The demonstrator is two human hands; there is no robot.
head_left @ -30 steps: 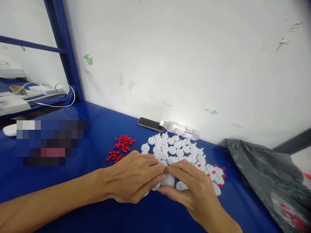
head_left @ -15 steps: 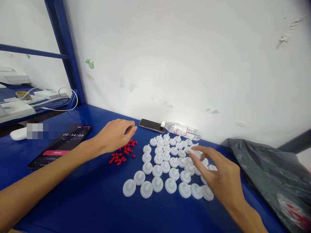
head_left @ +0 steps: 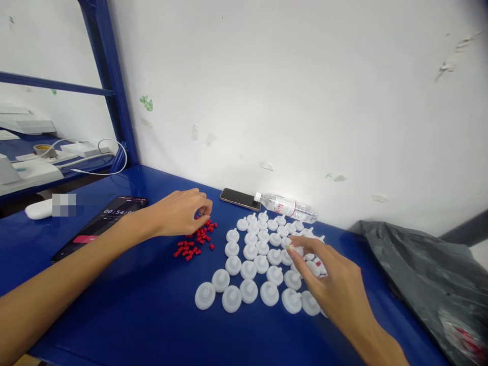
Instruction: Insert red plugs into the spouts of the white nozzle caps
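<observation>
Rows of round white pieces with small stems [head_left: 249, 291] lie on the blue table [head_left: 152, 315]. Left of them is a loose pile of small red pieces [head_left: 188, 249]. Over the back of that pile, my left hand [head_left: 181, 212] has its thumb and fingertips bent together; whatever they hold, if anything, is hidden. My right hand [head_left: 330, 274] reaches over the right part of the rows, its thumb and index finger pinching one white piece [head_left: 297, 248]. Its palm and wrist hide some of the pieces behind.
A phone [head_left: 240, 199] and a clear bottle [head_left: 292, 207] lie by the wall. On the left, a larger phone [head_left: 97, 229] shows a timer beside a white object [head_left: 40, 209]. A dark grey bag [head_left: 412, 269] covers the right side.
My right hand has moved a little left and down, with a white piece between its fingertips. My left hand's fingertips have lowered towards the red pile. The view has shifted slightly.
</observation>
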